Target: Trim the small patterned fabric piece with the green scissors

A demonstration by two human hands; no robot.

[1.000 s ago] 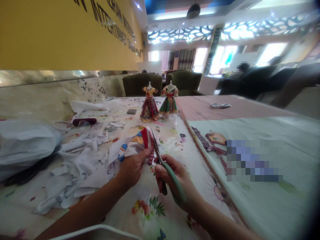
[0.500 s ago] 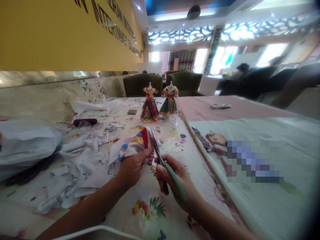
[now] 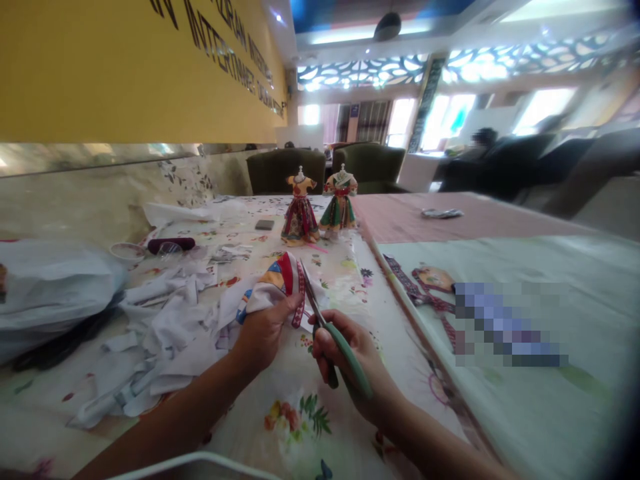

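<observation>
My left hand point(image 3: 265, 330) is closed on a piece of fabric point(image 3: 267, 297), white with red, yellow and blue parts. A narrow dark-red patterned trim point(image 3: 300, 293) runs along the fabric's right edge, under my left thumb. Green-handled scissors point(image 3: 345, 357) sit in my right hand point(image 3: 357, 353), its fingers wrapped round the loops. Their blades point up and away, right beside the trim; whether they touch it I cannot tell.
White scraps point(image 3: 165, 333) are heaped on the left, by a white plastic bag point(image 3: 55, 293). Two small dresses on stands, one maroon-skirted point(image 3: 300, 217) and one green-skirted point(image 3: 339, 210), stand ahead. Patterned strips point(image 3: 405, 280) lie on the right-hand table. A white cable point(image 3: 200, 457) crosses the near edge.
The fabric and its trim have shifted slightly left, away from the scissor blades, with my left hand. My right hand has barely moved.
</observation>
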